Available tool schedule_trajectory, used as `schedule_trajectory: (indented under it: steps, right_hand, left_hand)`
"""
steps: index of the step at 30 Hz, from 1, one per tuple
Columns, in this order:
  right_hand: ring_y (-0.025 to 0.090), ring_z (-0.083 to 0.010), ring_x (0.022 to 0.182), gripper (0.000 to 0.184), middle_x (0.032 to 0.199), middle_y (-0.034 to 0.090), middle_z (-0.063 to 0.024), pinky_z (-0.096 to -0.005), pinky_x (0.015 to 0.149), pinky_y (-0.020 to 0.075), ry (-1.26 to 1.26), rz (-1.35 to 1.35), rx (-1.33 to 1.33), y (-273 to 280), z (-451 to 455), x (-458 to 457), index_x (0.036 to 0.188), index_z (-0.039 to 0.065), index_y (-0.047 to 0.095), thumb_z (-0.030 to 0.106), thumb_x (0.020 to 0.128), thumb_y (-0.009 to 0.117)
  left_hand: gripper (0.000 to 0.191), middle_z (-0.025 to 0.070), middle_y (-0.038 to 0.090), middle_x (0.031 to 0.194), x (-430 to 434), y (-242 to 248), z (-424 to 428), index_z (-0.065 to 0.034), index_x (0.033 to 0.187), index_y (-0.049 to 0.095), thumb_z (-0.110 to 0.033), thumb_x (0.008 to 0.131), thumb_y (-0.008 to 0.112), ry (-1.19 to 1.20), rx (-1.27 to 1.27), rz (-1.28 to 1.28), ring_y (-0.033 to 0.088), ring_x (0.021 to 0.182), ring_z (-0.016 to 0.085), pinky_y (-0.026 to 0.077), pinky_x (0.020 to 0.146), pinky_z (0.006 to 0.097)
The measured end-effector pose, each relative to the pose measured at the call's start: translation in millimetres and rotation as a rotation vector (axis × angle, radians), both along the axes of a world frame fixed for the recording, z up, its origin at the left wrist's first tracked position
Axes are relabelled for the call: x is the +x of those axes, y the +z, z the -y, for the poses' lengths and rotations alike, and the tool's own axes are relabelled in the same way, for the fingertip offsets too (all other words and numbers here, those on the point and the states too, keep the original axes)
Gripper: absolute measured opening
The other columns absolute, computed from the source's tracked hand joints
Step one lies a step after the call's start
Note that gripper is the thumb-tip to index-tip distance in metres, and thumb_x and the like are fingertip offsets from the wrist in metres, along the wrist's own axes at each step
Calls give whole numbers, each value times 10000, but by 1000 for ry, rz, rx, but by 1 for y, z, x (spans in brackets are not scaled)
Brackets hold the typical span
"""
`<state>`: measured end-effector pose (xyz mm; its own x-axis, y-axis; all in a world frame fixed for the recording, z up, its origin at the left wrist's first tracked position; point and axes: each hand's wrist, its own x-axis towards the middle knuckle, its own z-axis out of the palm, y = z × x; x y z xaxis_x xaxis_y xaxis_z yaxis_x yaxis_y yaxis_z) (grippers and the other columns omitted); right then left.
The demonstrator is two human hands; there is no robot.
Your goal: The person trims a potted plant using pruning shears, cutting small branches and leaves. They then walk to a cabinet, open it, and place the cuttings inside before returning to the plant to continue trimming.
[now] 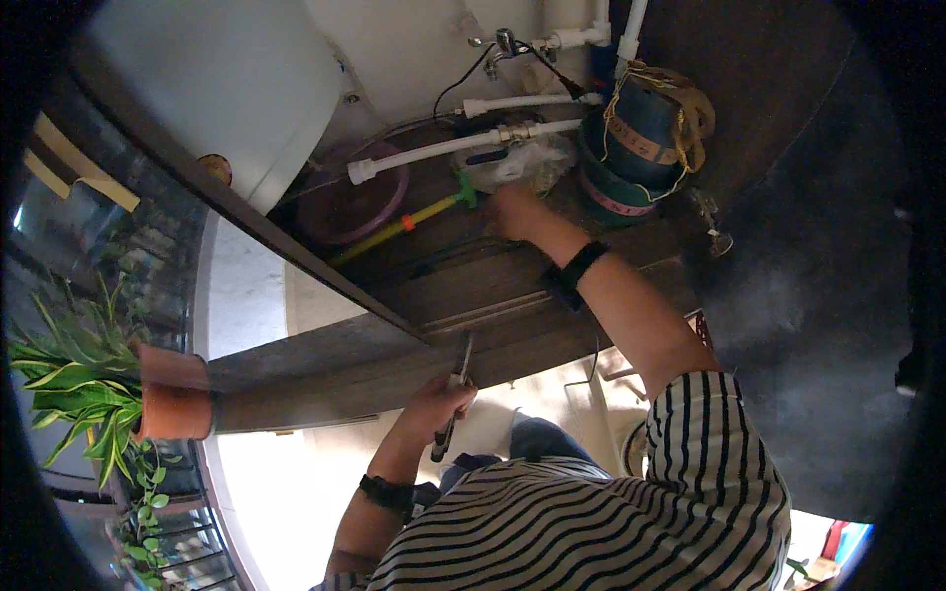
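My left hand (pixel 437 405) is closed around a slim hand tool (pixel 460 369) with a metal end and a dark handle; its exact kind is unclear. My right hand (pixel 511 213) reaches into the wooden cabinet and is blurred, so whether it holds anything cannot be told. Just beyond its fingers lies a crumpled clear plastic bag (pixel 510 168). Left of that hand is a yellow tube with a green handle (pixel 436 212). A white plastic pipe with a valve (pixel 443 149) runs behind the bag.
Stacked dark buckets (pixel 628 148) with straps and yellow cord stand at the right. A purple basin (pixel 392 199) sits at the left inside the cabinet. A metal tap (pixel 505 44) is on the back wall. A potted snake plant (pixel 174 391) stands at the far left.
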<state>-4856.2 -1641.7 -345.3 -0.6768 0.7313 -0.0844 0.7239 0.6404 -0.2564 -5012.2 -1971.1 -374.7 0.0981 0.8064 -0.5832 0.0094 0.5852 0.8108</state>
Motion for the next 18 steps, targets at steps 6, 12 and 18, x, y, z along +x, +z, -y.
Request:
schedule_trajectory:
  steps: [6,12,18]
  right_hand:
    - [704,-377,969,243,999,748,-173,-486,855,562,164,-227,-3,-53,3,-32,1012,72,782,156,789,828]
    - [713,-207,880,182,917,744,-80,-379,761,576,207,-504,-350,-25,-33,18,989,52,769,149,847,828]
    - [698,-154,852,176,878,738,-43,-339,729,575,-80,-981,-793,-17,-24,68,933,64,766,196,855,853]
  left_hand:
    - [186,-8,555,717,2,4,2,-108,861,610,-266,935,675,-4,66,21,525,655,132,421,646,315]
    - [192,-8,570,752,-5,-9,9,-97,942,615,-282,973,657,10,48,21,538,692,121,439,663,310]
    - [236,6,565,723,6,-1,9,-97,881,611,-312,970,653,18,26,-47,538,672,133,433,653,318]
